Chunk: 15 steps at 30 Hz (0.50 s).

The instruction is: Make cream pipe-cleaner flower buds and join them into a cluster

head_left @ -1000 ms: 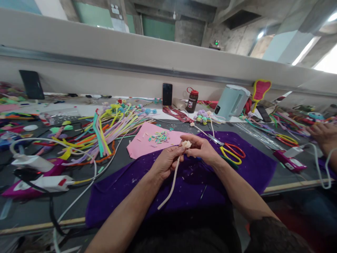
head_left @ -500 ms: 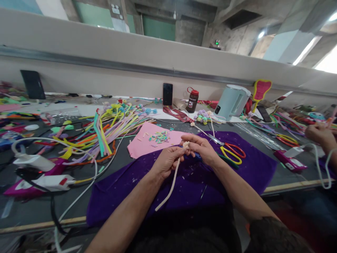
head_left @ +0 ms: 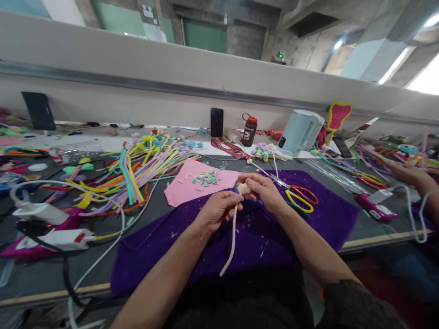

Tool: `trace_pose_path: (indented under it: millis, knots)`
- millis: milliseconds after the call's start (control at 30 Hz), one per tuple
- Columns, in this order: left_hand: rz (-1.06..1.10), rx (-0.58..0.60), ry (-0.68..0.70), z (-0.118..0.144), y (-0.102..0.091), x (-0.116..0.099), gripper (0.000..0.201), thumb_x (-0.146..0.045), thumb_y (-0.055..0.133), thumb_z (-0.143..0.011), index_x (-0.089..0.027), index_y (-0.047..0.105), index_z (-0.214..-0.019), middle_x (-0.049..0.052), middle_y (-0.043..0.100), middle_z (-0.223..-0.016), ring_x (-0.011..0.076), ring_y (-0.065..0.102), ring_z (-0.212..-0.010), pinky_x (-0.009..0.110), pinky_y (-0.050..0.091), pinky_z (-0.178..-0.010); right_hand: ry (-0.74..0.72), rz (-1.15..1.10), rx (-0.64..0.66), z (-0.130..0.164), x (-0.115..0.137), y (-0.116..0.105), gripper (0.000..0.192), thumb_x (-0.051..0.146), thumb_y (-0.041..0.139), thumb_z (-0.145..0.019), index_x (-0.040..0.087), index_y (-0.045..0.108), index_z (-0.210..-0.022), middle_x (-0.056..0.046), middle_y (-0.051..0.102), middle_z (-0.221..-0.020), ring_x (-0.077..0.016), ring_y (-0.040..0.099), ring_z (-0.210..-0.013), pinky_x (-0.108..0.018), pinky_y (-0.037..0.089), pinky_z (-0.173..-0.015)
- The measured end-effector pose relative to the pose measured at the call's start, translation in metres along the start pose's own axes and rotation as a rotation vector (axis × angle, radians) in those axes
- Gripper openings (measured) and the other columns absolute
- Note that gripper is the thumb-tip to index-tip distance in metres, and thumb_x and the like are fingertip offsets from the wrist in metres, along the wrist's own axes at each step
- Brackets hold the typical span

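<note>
Hands working a cream pipe cleaner [head_left: 233, 233] over the purple cloth [head_left: 318, 214].
Left hand [head_left: 217, 211] is pinching its stem; right hand [head_left: 264, 192] is gripping the coiled tip, near the cloth's far edge.

Long grey worktable [head_left: 44, 274] w/ pale wood front edge, running left to right. Behind it a low beige partition wall [head_left: 137, 59] w/ a metal rail [head_left: 103, 80] along its length. Above the wall: bare concrete room, green panels [head_left: 206, 36] at back, concrete beams and pillar [head_left: 363, 55] at right. Small green indicator light [head_left: 281, 55] high on the far wall. Ceiling lamp [head_left: 339, 44] glows at right; strong daylight from a window [head_left: 425, 77] at far right edge.
</note>
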State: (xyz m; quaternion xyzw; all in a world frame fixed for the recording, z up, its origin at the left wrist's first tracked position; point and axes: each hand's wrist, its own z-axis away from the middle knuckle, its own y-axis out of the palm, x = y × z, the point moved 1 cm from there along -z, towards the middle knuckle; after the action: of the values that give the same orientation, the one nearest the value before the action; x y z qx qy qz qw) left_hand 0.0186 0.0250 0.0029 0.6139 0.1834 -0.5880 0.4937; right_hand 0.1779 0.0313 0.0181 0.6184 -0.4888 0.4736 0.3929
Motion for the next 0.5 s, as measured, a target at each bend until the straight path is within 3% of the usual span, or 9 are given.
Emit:
trace_pose_path:
  millis: [167, 267, 400, 500]
  knots:
    - [0.080, -0.042, 0.058, 0.001, -0.003, -0.007, 0.018, -0.026, 0.065, -0.068, -0.009, 0.061, -0.075, 0.000, 0.057, -0.054, 0.0001, 0.033, -0.031, 0.014, 0.020, -0.030, -0.073, 0.074, -0.162, -0.007, 0.004, -0.018, 0.031, 0.039, 0.057, -0.078, 0.017, 0.061, -0.099, -0.005, 0.065, -0.086, -0.0067, 0.050, -0.050, -0.018, 0.030, -0.038]
    - [0.093, -0.085, 0.082, 0.003, -0.003, -0.011, 0.017, -0.024, 0.064, -0.068, -0.009, 0.061, -0.075, -0.001, 0.056, -0.052, 0.0003, 0.034, -0.031, 0.014, 0.020, -0.030, -0.075, 0.208, -0.191, -0.010, 0.002, -0.029, 0.032, 0.040, 0.056, -0.077, 0.016, 0.060, -0.098, -0.004, 0.065, -0.079, -0.0075, 0.050, -0.048, -0.019, 0.031, -0.040]
    - [0.107, -0.098, 0.083, 0.004, -0.004, -0.012, 0.018, -0.025, 0.064, -0.068, -0.009, 0.061, -0.075, 0.000, 0.058, -0.053, 0.0011, 0.037, -0.032, 0.013, 0.023, -0.031, -0.157, 0.691, -0.248, -0.004, 0.003, -0.045, 0.024, 0.035, 0.055, -0.078, 0.017, 0.064, -0.092, -0.002, 0.065, -0.075, -0.0124, 0.056, -0.061, -0.024, 0.042, -0.057]
    - [0.129, -0.093, 0.114, 0.005, -0.005, -0.013, 0.021, -0.027, 0.063, -0.069, -0.008, 0.063, -0.079, 0.000, 0.059, -0.054, 0.0013, 0.039, -0.034, 0.013, 0.026, -0.032, -0.132, 0.983, -0.174, 0.007, 0.004, -0.053, 0.021, 0.032, 0.051, -0.081, 0.018, 0.066, -0.087, -0.003, 0.066, -0.080, -0.0147, 0.058, -0.069, -0.025, 0.042, -0.063]
